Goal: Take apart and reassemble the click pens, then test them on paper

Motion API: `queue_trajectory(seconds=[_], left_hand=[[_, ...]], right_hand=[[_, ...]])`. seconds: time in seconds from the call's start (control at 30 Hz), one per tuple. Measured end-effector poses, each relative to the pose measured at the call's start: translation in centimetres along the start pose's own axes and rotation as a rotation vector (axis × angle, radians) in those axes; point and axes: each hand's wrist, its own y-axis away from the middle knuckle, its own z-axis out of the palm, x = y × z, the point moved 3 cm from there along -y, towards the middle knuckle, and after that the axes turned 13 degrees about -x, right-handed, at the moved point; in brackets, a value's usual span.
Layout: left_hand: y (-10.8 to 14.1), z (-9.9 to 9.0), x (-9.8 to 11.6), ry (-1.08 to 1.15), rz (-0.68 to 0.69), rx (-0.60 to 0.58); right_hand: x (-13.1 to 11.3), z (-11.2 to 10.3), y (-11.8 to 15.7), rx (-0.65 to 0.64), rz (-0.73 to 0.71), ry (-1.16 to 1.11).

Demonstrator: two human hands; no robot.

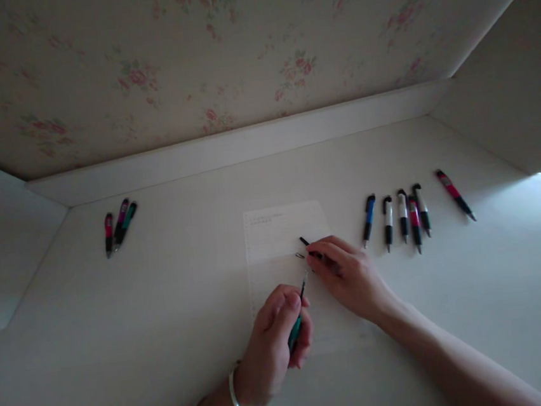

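My left hand [280, 330], with bangles at the wrist, is wrapped round a green pen barrel [295, 333]. A thin refill [304, 283] sticks up from the barrel's top end. My right hand [344, 269] pinches a small black pen part [305, 241] just above the refill tip. Beside its fingertips lies a small spring-like piece [299, 256], too small to make out well. Both hands are over a sheet of lined paper [269, 241] with a little writing at its top left.
Three pens [123, 222] lie at the left on the white desk [184, 256]. Several pens [403, 216] stand in a row right of the paper, and a red pen [455, 195] lies farther right. Panels and a flowered wall [218, 61] enclose the desk.
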Motion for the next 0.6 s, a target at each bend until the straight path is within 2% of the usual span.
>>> queue_trajectory(seconds=[0.2,0.37,0.6], left_hand=[[0.01,0.04,0.17,-0.083,-0.005,0.044],[0.19,-0.07,0.22,-0.117,0.024,0.063],[0.21,-0.12,0.36,-0.084,0.029,0.071]], right_hand=[[0.29,-0.26,-0.44,0.080,-0.030,0.167],[0.79,-0.18,-0.58,0.052,-0.010,0.395],[0.82,-0.34,-0.48,0.068,-0.004,0.364]])
